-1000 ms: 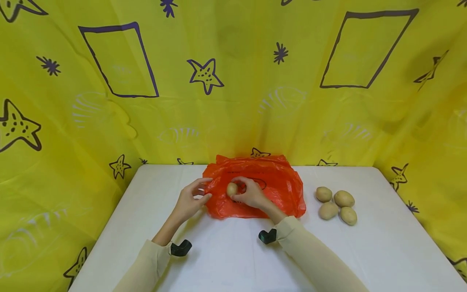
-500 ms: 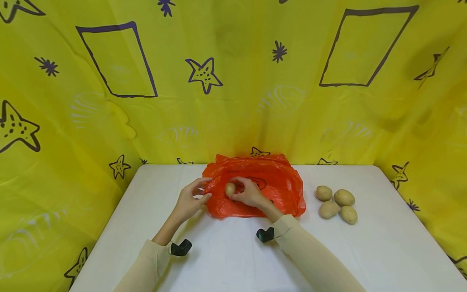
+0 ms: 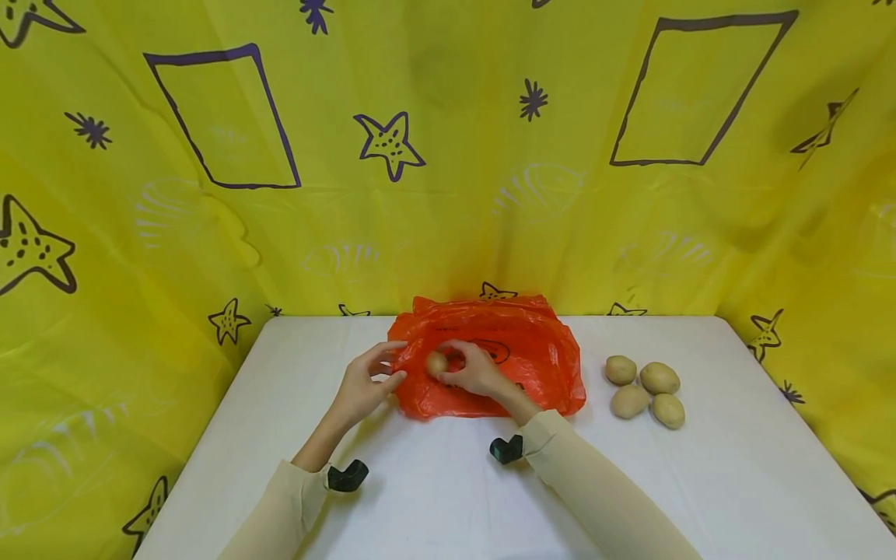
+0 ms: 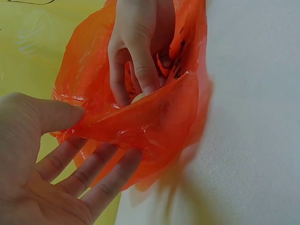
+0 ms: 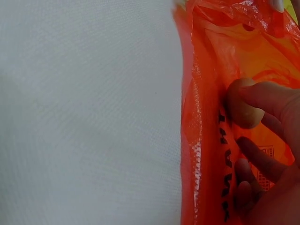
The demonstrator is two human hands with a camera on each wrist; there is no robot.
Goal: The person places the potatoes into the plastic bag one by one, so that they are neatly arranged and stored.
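Note:
A red plastic bag lies with its mouth spread at the back middle of the table. My left hand holds its left rim, thumb on one side of the film and spread fingers on the other. Inside the mouth, my right hand pinches a small potato between thumb and fingers, low over the printed film. In the left wrist view, the front fold of the bag hides most of that potato. Several potatoes sit grouped to the right of the bag.
The white table carries the bag and the potatoes. A yellow curtain with star drawings stands behind it and along both sides. Each wrist wears a small dark camera mount.
My right hand has moved slightly left and deeper into the bag with the potato. The left hand stays at the rim, and the loose potatoes have not moved.

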